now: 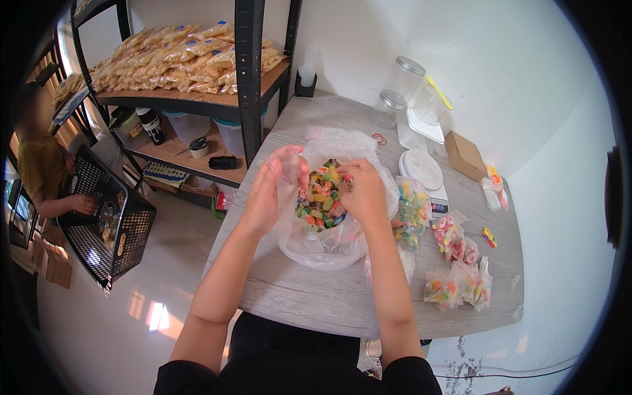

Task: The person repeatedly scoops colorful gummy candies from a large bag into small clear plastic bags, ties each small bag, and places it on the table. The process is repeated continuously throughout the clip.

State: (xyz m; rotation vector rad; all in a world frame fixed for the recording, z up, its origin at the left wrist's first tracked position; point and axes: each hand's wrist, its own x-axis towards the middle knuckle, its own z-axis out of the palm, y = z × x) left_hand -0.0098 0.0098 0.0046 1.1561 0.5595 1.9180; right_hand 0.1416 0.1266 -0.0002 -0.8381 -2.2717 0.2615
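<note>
A large clear plastic bag (324,256) stands wide open on the table, with a heap of mixed colourful candies (320,201) inside. My left hand (268,192) is at the bag's left side, its fingers curled round clear plastic. Whether that plastic is the big bag's rim or a separate small bag, I cannot tell. Over the right part of the heap, my right hand (363,191) reaches down with bent fingers pressed together on the candies. Its fingertips are partly hidden among them.
Right of the bag lie small filled candy bags (454,283), a white scale (438,197), a brown box (465,156) and clear jars (404,78). A shelf (247,79) with packed bags (191,59) rises at the far left. Beyond, another person (39,164) touches a black basket (131,227).
</note>
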